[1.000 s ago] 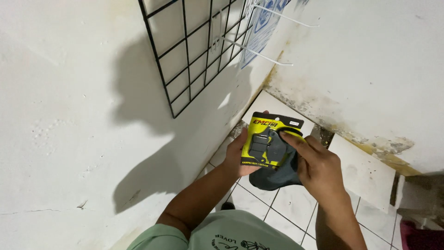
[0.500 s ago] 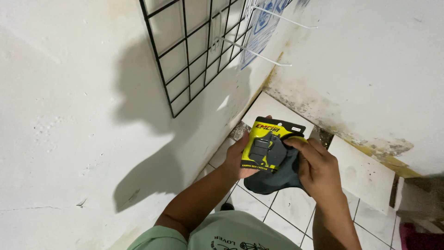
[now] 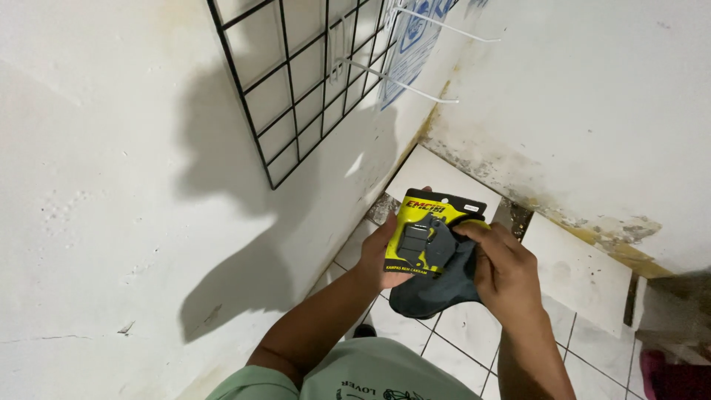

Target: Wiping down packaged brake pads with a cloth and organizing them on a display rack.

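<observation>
Hidden: lower part of the dark cloth [image 3: 437, 296] tucked behind the packet and under the right hand; how far it reaches cannot be told.
Cut off: wire grid [image 3: 296, 89] running out at the top edge; blue-and-white sheet [image 3: 411, 44] beyond it, only partly in view; reddish thing [image 3: 670, 374] clipped by the bottom right corner, kind cannot be told.
Hard to make out: two dark flat parts under the packet's clear window, exact shape blurred by glare.
Packet: yellow-and-black card packet [image 3: 429, 233], held upright, slightly tilted, above the tiled floor [image 3: 459, 333] near the corner where the two walls meet.
Packet contents: dark grey pieces sealed under clear plastic, side by side, filling the middle of the card.
Left hand [image 3: 381, 255]: coming up from below, palm toward the packet, fingers [image 3: 424, 191] wrapped round its left edge and back, clamped on it; one fingertip showing over the top edge.
Right hand [image 3: 503, 270]: back of the hand toward the camera, fingers [image 3: 470, 233] curled together, pressing the cloth against the packet's right side and front.
Cloth: bunched, dark grey, touching the packet and hanging below both hands.
Wall pegs: two white wire hooks [image 3: 404, 81] sticking out from the grid, well above the hands, bare.
Walls: white wall [image 3: 111, 222] on the left with a head-shaped shadow; stained, peeling wall [image 3: 592, 111] on the right.
Floor: white tiles, loose white slabs [image 3: 574, 270] leaning at the foot of the right wall.
</observation>
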